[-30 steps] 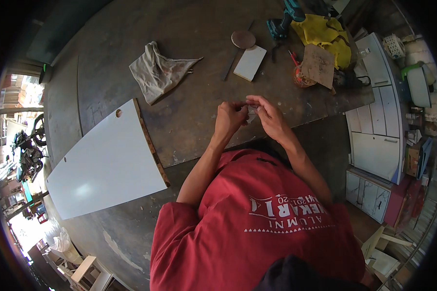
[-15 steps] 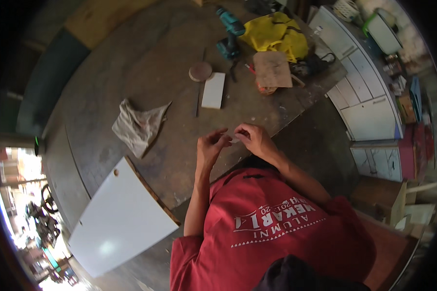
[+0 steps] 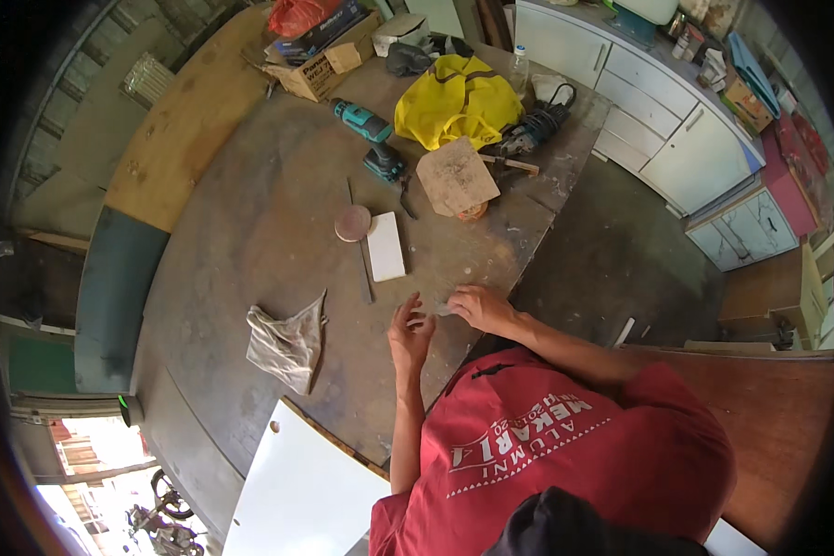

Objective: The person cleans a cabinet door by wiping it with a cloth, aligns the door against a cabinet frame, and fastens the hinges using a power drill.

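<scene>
Close to the table's near edge, my two hands are raised together over a small, pale, see-through piece (image 3: 443,309), perhaps thin plastic. My right hand (image 3: 482,309) pinches it in closed fingers. At its other side are the curled fingers of my left hand (image 3: 410,331), thumb and a fingertip closing toward the piece while the index finger stands up apart. The piece is too small and blurred to name surely. Just beyond my hands lies a white rectangular board (image 3: 386,248), beside a round brownish disc (image 3: 352,223) resting over a thin dark strip (image 3: 364,274).
A crumpled whitish cloth (image 3: 285,347) and a large white panel (image 3: 306,491) lie to the left. Farther off are a teal cordless drill (image 3: 366,128), a yellow bag (image 3: 459,102), a brown square board (image 3: 457,176), a corded power tool (image 3: 533,130) and a cardboard box (image 3: 320,79). White cabinets (image 3: 663,134) stand right.
My view has tilted up and turned, so the table's far end with the box shows and the white panel sits lower. My hands stay together at the small piece, the left index finger raised.
</scene>
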### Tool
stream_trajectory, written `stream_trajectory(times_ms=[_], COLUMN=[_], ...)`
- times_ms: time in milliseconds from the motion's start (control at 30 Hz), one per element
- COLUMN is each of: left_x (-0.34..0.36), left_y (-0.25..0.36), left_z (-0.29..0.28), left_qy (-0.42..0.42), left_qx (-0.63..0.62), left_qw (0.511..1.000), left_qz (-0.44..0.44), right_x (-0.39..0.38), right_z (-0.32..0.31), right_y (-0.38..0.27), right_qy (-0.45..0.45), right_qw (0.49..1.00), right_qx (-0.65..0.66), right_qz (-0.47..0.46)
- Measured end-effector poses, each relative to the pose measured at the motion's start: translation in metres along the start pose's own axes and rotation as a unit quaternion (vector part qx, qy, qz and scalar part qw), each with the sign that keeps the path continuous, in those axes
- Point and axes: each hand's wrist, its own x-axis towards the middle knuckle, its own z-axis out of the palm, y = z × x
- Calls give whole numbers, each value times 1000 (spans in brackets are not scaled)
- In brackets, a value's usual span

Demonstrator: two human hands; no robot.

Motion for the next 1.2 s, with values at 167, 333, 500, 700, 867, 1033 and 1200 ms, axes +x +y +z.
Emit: stream_trajectory(times_ms=[167,333,500,700,867,1033,1200], left_x=[1,-1,-5,-6,-1,11,20], left_y=[19,16,30,62,110,138,162], left_z=[-10,-16,-13,-4,2,23,63], left_qy=[-87,-67,-54,-36,-30,0,115], left_qx=[91,10,-63,-68,28,62,19], left_qw=[986,997,996,994,987,981,982], left_qz=[107,47,15,72,155,185,148], right_x=[5,6,2,3,17,40,77], right_z=[-20,-41,-54,-75,-118,-154,-208], right_y=[-21,-35,-43,-47,-54,-42,-28], right_qy=[66,76,114,172,93,61,27], right_qw=[992,975,957,960,969,967,954], right_qx=[74,210,266,211,211,112,80], right_qz=[-78,-1,27,-66,-93,-221,-289])
